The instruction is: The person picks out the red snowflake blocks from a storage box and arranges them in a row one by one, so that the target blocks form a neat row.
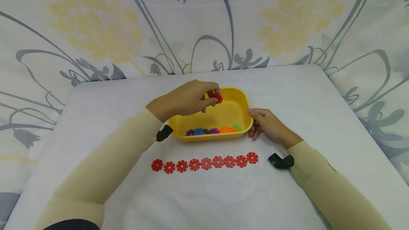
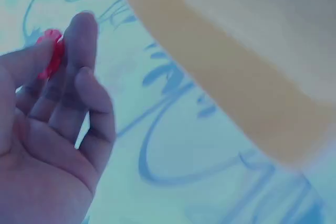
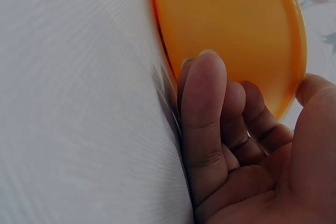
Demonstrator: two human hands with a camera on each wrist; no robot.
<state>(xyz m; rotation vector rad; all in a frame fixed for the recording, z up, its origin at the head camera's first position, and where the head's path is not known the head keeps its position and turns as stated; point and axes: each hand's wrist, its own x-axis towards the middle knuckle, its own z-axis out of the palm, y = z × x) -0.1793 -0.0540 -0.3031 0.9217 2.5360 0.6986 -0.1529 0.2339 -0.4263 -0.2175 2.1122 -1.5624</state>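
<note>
My left hand [image 1: 188, 98] is over the yellow plastic basin [image 1: 223, 136], pinching a red notched flower-shaped disc [image 1: 218, 98] between thumb and fingertips. The left wrist view shows that red disc [image 2: 52, 51] nearly edge-on. At the basin's right end my right hand [image 1: 270, 125] grips the wall, thumb on the rim and the other fingers curled against the outside. Seen from the right wrist, those fingers [image 3: 205, 93] lie against the orange-looking wall [image 3: 236, 24], close to the cloth. Blue, purple, orange and green discs [image 1: 226, 129] lie along the basin's near inner side.
Nearer me than the basin, several red discs [image 1: 206, 163] lie in a roughly straight row on the white cloth-covered table [image 1: 204, 198]. A floral curtain [image 1: 204, 20] stands behind the table. Dark wrist devices [image 1: 281, 161] sit on both sleeves.
</note>
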